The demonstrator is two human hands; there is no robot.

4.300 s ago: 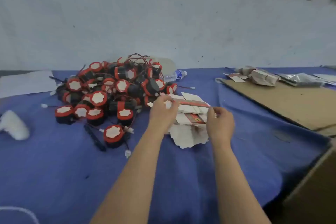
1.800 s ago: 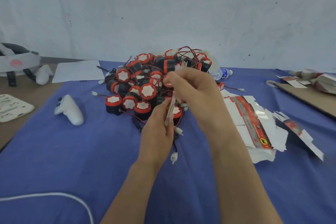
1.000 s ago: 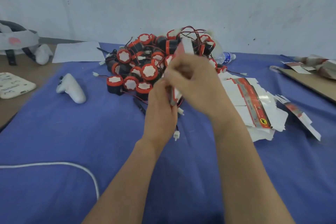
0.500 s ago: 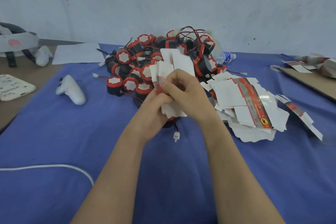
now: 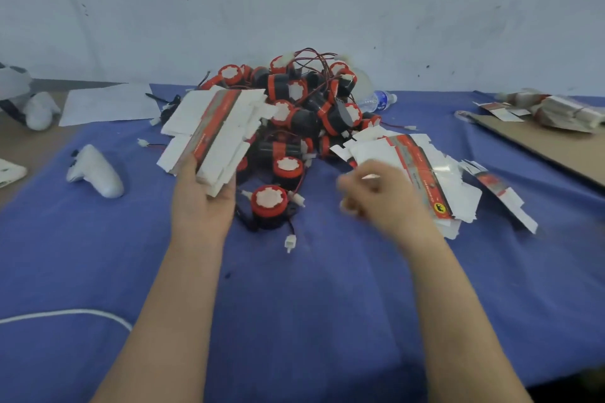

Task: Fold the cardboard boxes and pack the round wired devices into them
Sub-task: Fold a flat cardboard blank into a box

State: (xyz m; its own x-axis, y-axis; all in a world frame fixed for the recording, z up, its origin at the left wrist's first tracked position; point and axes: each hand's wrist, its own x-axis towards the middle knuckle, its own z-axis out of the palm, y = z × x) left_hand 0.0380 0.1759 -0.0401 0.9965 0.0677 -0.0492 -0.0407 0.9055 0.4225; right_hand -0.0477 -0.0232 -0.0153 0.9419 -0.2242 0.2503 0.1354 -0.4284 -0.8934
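The left hand [image 5: 203, 206] grips flat cardboard box blanks [image 5: 212, 131] at their lower edge, thumb on top and fingers beneath, and holds them tilted above the bench [image 5: 294, 304], in front of the left side of the pile. Each blank is white with one red and grey printed stripe. The stripe carries small lettering that is too fine to read. The number of blanks in the grip cannot be determined. The right hand [image 5: 383, 203] is blurred, with fingers partly curled, and it cannot be told whether it holds anything. It hovers over the near edge of a loose stack of blanks [image 5: 422, 167] lying on the blue cloth, on which one round yellow-and-black emblem [image 5: 440, 208] shows beside illegible print. One further blank [image 5: 504, 196] lies apart to the right. The round wired devices [image 5: 304, 108], black with red caps and white centres, form one pile at the bench centre. They overlap too much for an exact count. One single device [image 5: 268, 206] stands apart in front, between the hands, with a white connector [image 5: 289, 242] beside it. Also present: two white controllers [image 5: 95, 170], one water bottle [image 5: 376, 100] with an unreadable blue label, and one paper sheet [image 5: 108, 103].
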